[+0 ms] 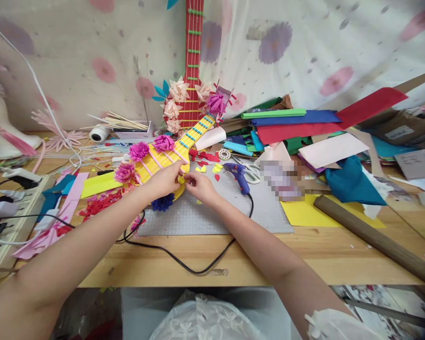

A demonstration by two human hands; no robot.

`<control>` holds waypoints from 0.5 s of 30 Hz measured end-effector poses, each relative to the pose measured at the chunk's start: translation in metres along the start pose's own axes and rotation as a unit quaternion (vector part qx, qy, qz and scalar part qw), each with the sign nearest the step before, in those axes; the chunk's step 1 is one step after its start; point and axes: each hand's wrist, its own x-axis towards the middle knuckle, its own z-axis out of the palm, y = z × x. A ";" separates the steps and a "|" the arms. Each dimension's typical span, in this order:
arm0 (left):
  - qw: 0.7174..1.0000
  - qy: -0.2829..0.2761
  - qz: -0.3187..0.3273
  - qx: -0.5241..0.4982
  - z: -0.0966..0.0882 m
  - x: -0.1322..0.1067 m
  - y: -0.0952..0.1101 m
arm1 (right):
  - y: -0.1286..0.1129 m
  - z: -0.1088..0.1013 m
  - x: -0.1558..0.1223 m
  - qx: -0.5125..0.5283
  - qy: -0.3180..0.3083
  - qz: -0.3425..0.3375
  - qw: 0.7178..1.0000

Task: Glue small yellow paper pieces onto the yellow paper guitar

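Note:
A yellow paper guitar [170,153] with pink paper flowers lies tilted on the grey cutting mat [212,215]. My left hand [166,178] and my right hand [199,185] meet at its lower edge. Both pinch a small yellow paper piece [181,179] between their fingertips, close against the guitar's body. A dark blue paper flower [163,202] sits just below my left hand. Small yellow and red paper bits [208,167] lie scattered on the mat beyond my right hand.
A blue glue gun [238,175] lies right of my hands, its black cord [184,262] looping over the table's front edge. Scissors [250,171], a red paper guitar [191,71], stacked coloured paper [304,123], a brown roll [371,238] and a power strip [17,203] surround the mat.

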 end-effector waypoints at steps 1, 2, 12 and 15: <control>1.000 0.002 0.001 0.001 0.000 0.000 0.000 | 0.000 0.000 0.000 0.003 0.003 0.001 1.000; 1.000 0.003 0.001 0.002 0.000 -0.001 0.000 | 0.001 0.000 0.000 0.005 0.005 0.002 1.000; 1.000 0.004 -0.018 0.004 0.000 0.000 0.004 | 0.000 0.000 0.000 -0.005 0.002 -0.001 1.000; 1.000 -0.006 -0.016 0.015 -0.005 -0.004 0.004 | 0.002 -0.010 -0.003 0.004 0.006 0.014 1.000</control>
